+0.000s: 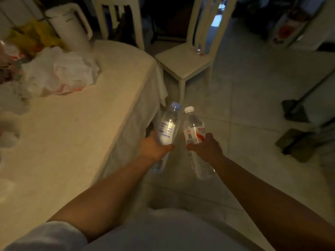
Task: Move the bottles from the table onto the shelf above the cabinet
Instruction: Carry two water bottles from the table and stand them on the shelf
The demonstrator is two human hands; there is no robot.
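Starting at the far left, the table [59, 142] carries crumpled white plastic bags [61, 71], something yellow behind them, and a white jug [70, 24] near its back edge; no bottle is plain to see on its cloth, though the left margin is blurred and I cannot tell what lies there. Just past the table's right edge, over the tiled floor [253, 105], the left hand [154, 146] grips a clear bottle with a blue cap [169, 127], fingers curled round its lower half, cap pointing away from the person; just beside it the right hand [206, 148] grips a clear bottle with a white cap and red label [194, 131] in the same manner; the two bottles are close but apart. Beyond them stands a pale chair [183, 62]; further right, dark things lie on the floor, too dim to name.

Both bottles look lifted clear of the table, so the step in hand reads as the carry; neither shelf nor cabinet is in view. The next move likely calls for turning toward the shelf, keeping both grips firm, then setting each bottle upright.
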